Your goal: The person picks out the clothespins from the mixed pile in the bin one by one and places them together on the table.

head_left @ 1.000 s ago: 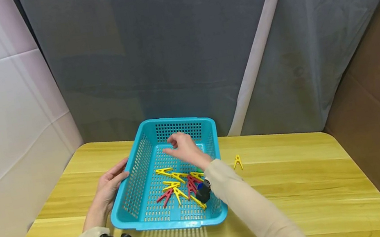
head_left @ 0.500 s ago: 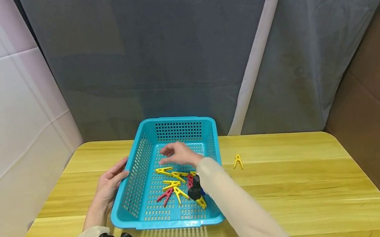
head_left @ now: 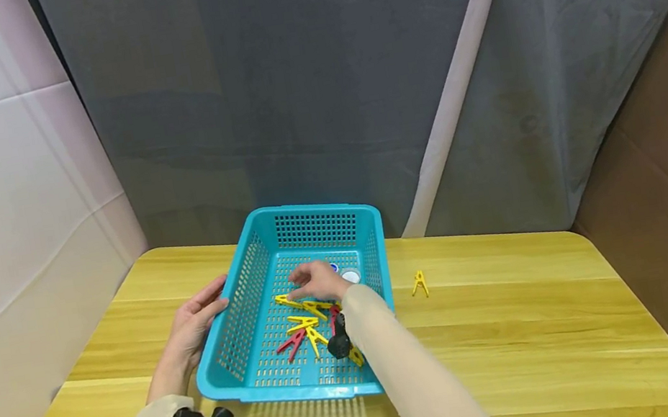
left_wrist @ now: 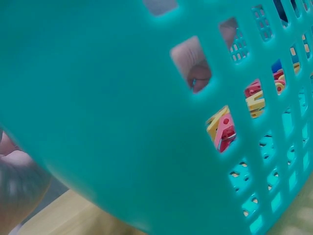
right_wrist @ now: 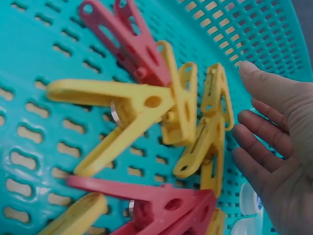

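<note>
A blue-green plastic basket (head_left: 285, 397) sits slightly tilted, its front edge raised off the table. My left hand (head_left: 189, 330) holds its left side at the rim; part of that hand shows blurred at the left edge of the left wrist view. Over the basket's floor, my right hand (head_left: 318, 282) has loosely bent fingers with nothing between them. Just beside its fingertips lies a yellow clothespin (right_wrist: 216, 95). Other yellow clothespins (right_wrist: 120, 105) and red clothespins (right_wrist: 127, 41) are heaped toward the near end. The right sleeve hides some of them in the head view.
White round pieces like bottle caps (head_left: 351, 276) lie beyond my right wrist in the basket. Another yellow clothespin (head_left: 419, 284) rests on the wooden table (head_left: 523, 324), right of the basket. A grey cloth (head_left: 314, 80) hangs behind the table.
My right hand has moved down and toward me, from the far end of the basket to the nearest yellow clothespins. White round pieces have come into view. My left hand has stayed in place.
</note>
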`<move>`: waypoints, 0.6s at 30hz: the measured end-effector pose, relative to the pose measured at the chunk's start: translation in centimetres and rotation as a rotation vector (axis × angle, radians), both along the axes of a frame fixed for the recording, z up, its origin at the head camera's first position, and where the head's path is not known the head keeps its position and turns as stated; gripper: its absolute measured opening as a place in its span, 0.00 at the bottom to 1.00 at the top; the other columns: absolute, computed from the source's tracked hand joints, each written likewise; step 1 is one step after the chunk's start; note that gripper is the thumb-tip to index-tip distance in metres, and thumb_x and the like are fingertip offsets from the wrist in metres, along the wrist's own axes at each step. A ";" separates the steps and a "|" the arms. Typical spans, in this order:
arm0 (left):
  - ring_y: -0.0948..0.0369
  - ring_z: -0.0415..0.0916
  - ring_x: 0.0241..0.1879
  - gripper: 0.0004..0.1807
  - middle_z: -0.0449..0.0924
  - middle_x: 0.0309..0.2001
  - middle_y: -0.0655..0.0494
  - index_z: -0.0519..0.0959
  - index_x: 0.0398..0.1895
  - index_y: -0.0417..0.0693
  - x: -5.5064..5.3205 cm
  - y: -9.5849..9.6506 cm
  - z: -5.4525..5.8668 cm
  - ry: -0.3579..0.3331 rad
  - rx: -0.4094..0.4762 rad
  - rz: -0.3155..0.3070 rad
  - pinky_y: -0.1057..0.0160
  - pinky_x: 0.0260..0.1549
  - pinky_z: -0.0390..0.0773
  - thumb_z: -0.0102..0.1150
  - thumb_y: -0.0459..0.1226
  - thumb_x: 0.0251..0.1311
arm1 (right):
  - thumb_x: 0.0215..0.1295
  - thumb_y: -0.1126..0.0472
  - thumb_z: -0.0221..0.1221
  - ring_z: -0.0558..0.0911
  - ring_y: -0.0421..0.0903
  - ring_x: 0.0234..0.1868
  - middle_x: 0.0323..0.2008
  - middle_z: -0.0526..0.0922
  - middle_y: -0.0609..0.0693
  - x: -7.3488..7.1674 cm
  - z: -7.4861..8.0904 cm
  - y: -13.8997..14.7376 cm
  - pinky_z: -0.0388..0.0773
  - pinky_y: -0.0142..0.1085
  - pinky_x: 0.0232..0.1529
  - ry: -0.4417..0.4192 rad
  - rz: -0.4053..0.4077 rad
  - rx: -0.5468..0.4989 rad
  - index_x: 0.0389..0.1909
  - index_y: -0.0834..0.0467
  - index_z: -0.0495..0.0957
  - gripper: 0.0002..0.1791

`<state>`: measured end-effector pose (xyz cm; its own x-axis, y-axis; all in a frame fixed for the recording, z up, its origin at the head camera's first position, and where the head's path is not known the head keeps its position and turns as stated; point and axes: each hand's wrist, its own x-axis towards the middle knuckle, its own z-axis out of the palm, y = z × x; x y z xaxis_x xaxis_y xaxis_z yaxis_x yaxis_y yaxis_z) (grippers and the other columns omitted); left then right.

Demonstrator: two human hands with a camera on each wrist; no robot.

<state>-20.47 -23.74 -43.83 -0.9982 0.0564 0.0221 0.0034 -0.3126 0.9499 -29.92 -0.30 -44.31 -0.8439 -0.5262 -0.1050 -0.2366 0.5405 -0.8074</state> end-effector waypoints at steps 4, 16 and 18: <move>0.68 0.78 0.43 0.24 0.80 0.44 0.67 0.72 0.62 0.46 0.0 0.0 0.0 -0.007 -0.009 0.003 0.69 0.38 0.80 0.54 0.27 0.62 | 0.52 0.64 0.69 0.78 0.48 0.47 0.46 0.81 0.56 0.3 -0.4 -0.2 0.75 0.31 0.48 -0.012 -0.034 0.007 0.50 0.64 0.78 0.23; 0.68 0.78 0.43 0.23 0.80 0.44 0.68 0.74 0.60 0.47 0.0 0.0 0.0 -0.011 -0.001 0.004 0.69 0.39 0.80 0.54 0.27 0.62 | 0.51 0.63 0.69 0.77 0.43 0.41 0.41 0.80 0.52 0.6 -0.6 -0.3 0.75 0.30 0.43 -0.001 -0.049 0.090 0.48 0.63 0.79 0.21; 0.68 0.78 0.43 0.22 0.80 0.44 0.67 0.74 0.60 0.47 0.0 0.0 0.0 -0.009 0.001 0.006 0.69 0.39 0.80 0.54 0.27 0.62 | 0.51 0.63 0.69 0.77 0.43 0.41 0.40 0.80 0.51 0.6 -0.6 -0.3 0.76 0.30 0.42 0.007 -0.043 0.097 0.47 0.63 0.79 0.21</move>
<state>-20.47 -23.73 -43.82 -0.9986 0.0506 0.0128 -0.0037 -0.3140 0.9494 -29.33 -0.58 -44.91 -0.8664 -0.4769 -0.1479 -0.2165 0.6258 -0.7494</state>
